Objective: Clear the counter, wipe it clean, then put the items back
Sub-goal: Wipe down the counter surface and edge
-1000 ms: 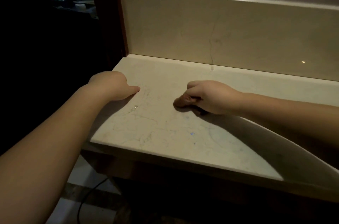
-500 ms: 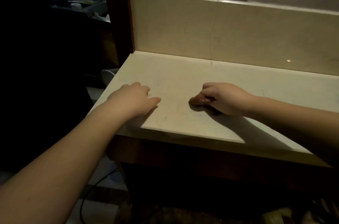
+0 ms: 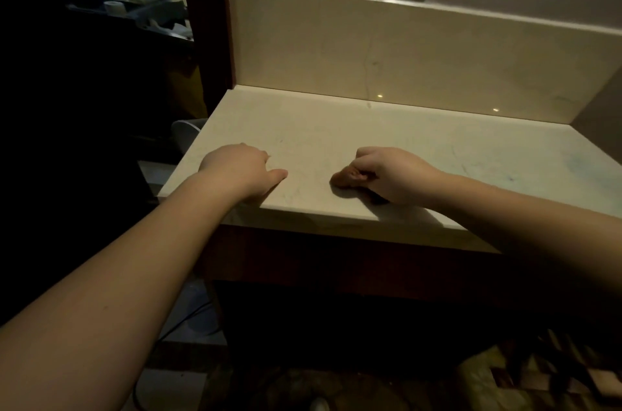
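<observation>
Brown cloth [image 3: 348, 177] sits bunched in the right hand [image 3: 393, 175], whose fingers curl round it and press it to the pale stone bench [image 3: 437, 148] near the front edge. The left hand [image 3: 240, 171] rests well apart from the cloth at the bench's front left corner, fingers curled under, thumb out, holding nothing.

On the counter [image 3: 420, 144], the left hand [image 3: 239, 171] lies left of the right hand [image 3: 393, 175] holding a cloth [image 3: 346, 177]
</observation>
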The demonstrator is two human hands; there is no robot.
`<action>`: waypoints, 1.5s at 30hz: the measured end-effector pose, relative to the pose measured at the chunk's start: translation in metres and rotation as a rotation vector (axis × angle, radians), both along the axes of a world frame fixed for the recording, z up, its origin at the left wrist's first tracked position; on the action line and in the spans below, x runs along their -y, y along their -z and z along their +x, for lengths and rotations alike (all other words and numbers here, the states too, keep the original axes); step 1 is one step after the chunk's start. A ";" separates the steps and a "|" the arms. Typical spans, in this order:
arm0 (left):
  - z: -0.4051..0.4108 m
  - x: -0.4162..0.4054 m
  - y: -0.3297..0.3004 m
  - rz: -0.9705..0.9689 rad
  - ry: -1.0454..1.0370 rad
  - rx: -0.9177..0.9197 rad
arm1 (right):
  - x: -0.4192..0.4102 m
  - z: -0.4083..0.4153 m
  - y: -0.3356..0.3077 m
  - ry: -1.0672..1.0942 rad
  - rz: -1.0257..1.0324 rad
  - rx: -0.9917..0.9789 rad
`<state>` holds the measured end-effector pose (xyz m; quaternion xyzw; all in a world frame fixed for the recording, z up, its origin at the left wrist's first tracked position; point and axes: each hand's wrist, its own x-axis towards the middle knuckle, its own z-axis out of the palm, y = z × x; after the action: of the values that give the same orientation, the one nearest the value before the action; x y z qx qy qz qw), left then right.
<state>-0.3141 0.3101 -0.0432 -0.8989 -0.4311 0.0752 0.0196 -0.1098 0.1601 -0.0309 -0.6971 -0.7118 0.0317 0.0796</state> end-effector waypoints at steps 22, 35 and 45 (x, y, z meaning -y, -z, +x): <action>-0.002 -0.001 0.000 -0.018 0.013 0.025 | 0.075 -0.024 -0.053 0.292 -0.385 -0.540; -0.001 -0.003 0.000 0.004 0.007 0.016 | -0.022 0.015 -0.027 0.569 -0.229 -0.431; -0.003 -0.003 0.003 0.047 0.029 0.023 | -0.011 0.008 0.000 0.299 0.122 0.148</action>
<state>-0.3172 0.3134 -0.0458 -0.9052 -0.4199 0.0547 0.0368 -0.1014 0.1715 -0.0309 -0.7897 -0.6046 -0.0749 0.0730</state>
